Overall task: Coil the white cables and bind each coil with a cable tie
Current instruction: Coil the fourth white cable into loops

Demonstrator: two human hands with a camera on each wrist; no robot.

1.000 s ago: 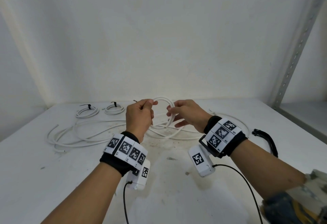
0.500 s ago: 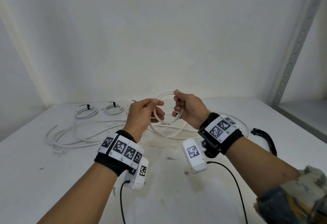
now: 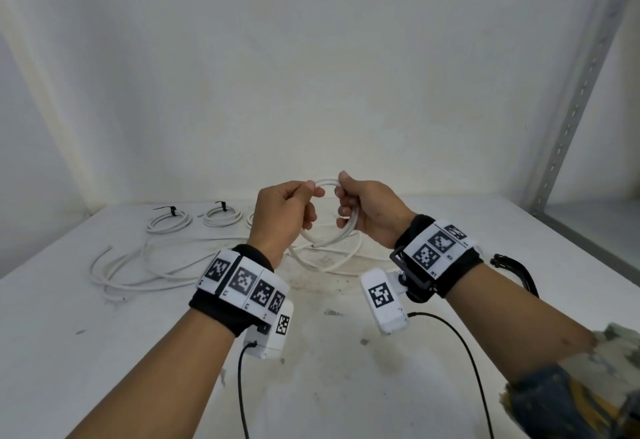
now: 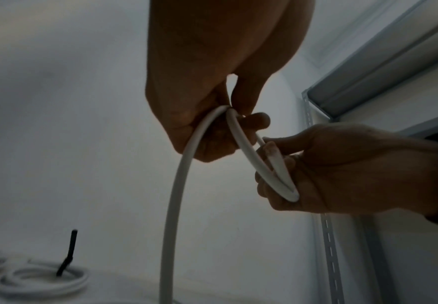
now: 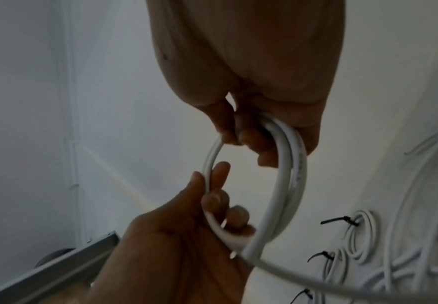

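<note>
Fingers point(image 4: 249, 123) of the left hand point(image 3: 282, 211) curled round the near-left arc of a white cable coil point(image 3: 327, 217), thumb and forefinger pinching the strand at its top. The right hand point(image 3: 372, 210) gripped the coil's opposite side, its fingers point(image 5: 249, 139) wrapped over two strands lying together. Both hands held the coil in the air above the white table point(image 3: 104, 352), and a loose tail of the same cable dropped from the coil to the table top.

How many turns the coil had could not be told; the hands covered much of it. Left of the coil, loose white cable point(image 3: 138, 265) sprawled on the table, its strands overlapping so that a count of separate cables was not possible. Behind that tangle, two finished coils point(image 3: 169, 222) lay flat, each bound with a black cable tie point(image 3: 166, 209); a third was mostly hidden behind the left hand in the head view, though the right wrist view showed three black ties. Right of the coil, beyond the right wrist, a bundle of black cable ties point(image 3: 516, 270) lay partly hidden by the forearm.
</note>
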